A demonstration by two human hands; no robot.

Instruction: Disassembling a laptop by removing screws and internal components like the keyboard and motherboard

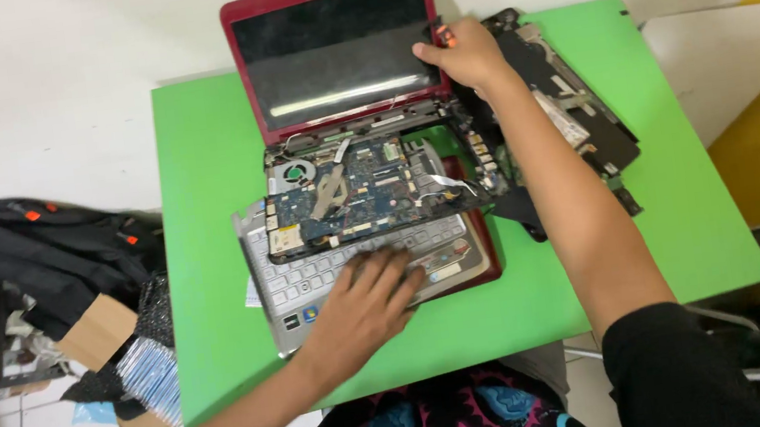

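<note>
Flat and spread, my left hand (367,302) presses the silver keyboard panel (329,273) at lower centre, gripping nothing. Up at the top, my right hand (467,53) is closed around a small orange-tipped tool (445,36) at the right edge of the red laptop's screen (330,41). Teardown looks well along, I'd say: the blue mainboard (349,193) lies bare mid-frame, a black cover (571,113) sits removed at right on the green table (206,215); the screen remains attached
</note>
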